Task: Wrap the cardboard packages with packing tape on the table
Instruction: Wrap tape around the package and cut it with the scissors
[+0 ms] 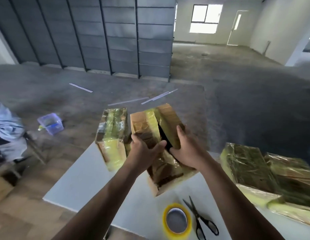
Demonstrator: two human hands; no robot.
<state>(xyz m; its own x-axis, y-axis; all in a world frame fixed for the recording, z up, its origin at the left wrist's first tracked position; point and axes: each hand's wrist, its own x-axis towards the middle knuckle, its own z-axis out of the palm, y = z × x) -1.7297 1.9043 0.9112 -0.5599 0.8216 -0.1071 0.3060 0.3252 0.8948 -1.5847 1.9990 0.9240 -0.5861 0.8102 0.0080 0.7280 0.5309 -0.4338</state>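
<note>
A cardboard box (147,122) with yellowish tape strips stands tilted at the middle of the white table (92,179), its top flaps split by a dark gap. My left hand (144,149) grips the left flap, and my right hand (184,151) grips the right flap. A taped box (112,134) stands just left of it at the table's far corner. Two wrapped boxes (246,167) lie on the right. A roll of yellow tape (176,220) lies flat near the front edge, with black scissors (201,219) right beside it.
Beyond the table is a bare floor with thin metal strips (157,97) and a clear plastic container (50,123). A person in light clothing (7,132) sits at the left edge. Grey shelving (105,37) lines the back wall.
</note>
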